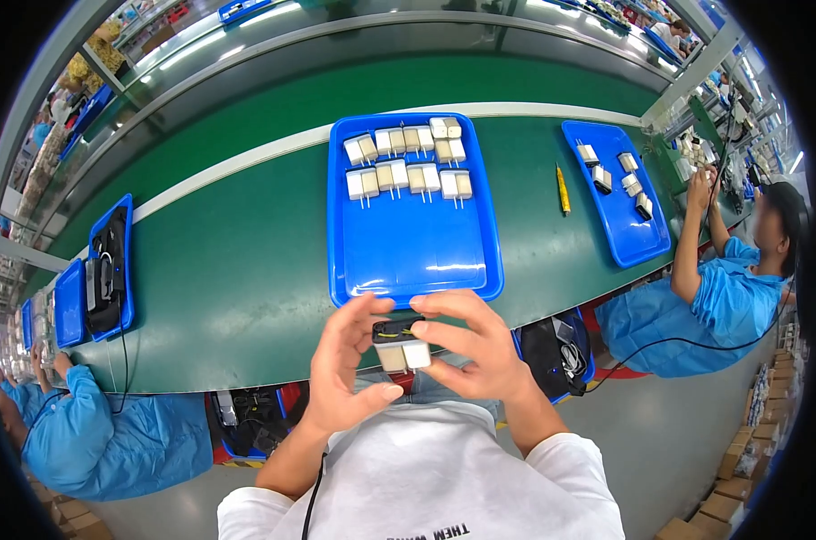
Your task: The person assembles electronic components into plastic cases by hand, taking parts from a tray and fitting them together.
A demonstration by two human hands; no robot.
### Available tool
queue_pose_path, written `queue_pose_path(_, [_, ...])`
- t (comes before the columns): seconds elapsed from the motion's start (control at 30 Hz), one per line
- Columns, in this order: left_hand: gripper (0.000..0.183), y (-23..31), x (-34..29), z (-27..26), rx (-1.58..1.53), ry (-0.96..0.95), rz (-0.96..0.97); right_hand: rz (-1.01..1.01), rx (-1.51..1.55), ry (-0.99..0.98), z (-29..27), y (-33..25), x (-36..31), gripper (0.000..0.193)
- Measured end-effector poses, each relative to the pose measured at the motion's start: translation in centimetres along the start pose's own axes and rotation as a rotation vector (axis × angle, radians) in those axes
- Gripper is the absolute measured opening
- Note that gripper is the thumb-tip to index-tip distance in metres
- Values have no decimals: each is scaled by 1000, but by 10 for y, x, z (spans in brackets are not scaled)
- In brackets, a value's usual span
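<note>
In front of my body, my right hand (469,349) pinches a pair of white and beige plug adapters (402,357) between thumb and fingers. Their upper end is black, with yellowish strands showing on it. Around the left side of the pair curves my left hand (342,360), its thumb and fingers apart and seemingly not gripping it. Just beyond my fingertips, a blue tray (412,243) lies on the green worktable (246,261). Several white and beige plug adapters (394,175) stand in rows in its far half, metal pins pointing toward me.
At right, a yellow pen-like tool (563,189) lies beside another blue tray (637,234) with several adapters. Blue trays (70,306) stand at far left, one holding black items. People in blue smocks sit at left (138,441) and right (732,288). Bins (565,360) hang below the table edge.
</note>
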State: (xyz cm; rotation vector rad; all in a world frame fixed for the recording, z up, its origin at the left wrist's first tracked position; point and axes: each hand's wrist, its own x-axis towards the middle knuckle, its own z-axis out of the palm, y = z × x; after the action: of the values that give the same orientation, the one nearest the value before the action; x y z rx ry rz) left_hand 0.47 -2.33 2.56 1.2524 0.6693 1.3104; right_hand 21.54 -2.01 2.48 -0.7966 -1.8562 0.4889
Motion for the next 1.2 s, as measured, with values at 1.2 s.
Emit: queue_pose_path(1.2, [48,0,8,-19,739,-163,233,160,103,-322,-24,3,28,18])
